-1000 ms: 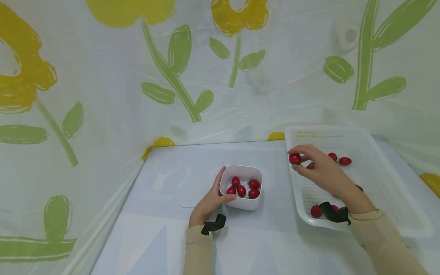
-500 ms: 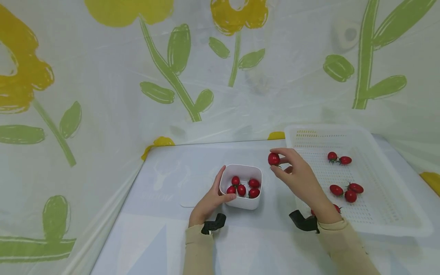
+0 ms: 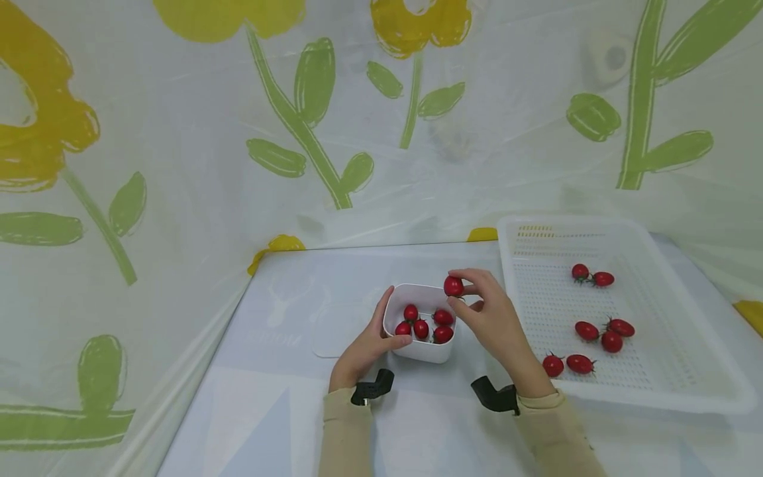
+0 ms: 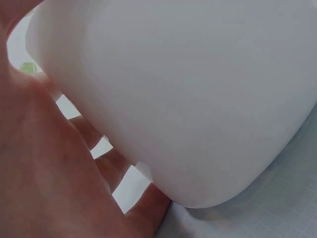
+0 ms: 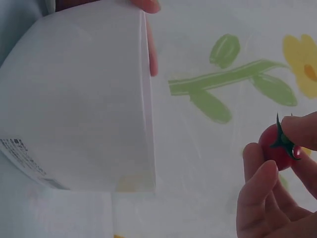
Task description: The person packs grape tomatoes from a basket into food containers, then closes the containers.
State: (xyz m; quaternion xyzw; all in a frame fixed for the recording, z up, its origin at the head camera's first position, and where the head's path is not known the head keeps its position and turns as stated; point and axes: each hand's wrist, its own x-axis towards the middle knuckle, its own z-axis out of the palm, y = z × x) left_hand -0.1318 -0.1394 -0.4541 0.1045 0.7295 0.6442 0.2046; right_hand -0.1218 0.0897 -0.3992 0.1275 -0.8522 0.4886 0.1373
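Note:
My right hand (image 3: 495,324) pinches a red cherry tomato (image 3: 454,285) between thumb and fingertips, at the right rim of a small white square container (image 3: 422,352). In the right wrist view this tomato (image 5: 270,141) has a green calyx, and the container's side (image 5: 79,99) carries a printed label. My left hand (image 3: 368,344) grips the container at its left, thumb over the front rim and fingers along the side. Several cherry tomatoes (image 3: 420,329) lie inside it. The left wrist view is mostly the container's white wall (image 4: 188,99).
A white perforated plastic basket (image 3: 685,318) stands at the right, with several cherry tomatoes (image 3: 611,341) spread on its floor. A pale, patterned cloth covers the table (image 3: 262,411). Behind hangs a sheet (image 3: 197,152) printed with yellow flowers and green leaves.
My right hand has carried the cherry tomato leftward from the basket's left edge to the container's rim. The left hand still holds the container in place.

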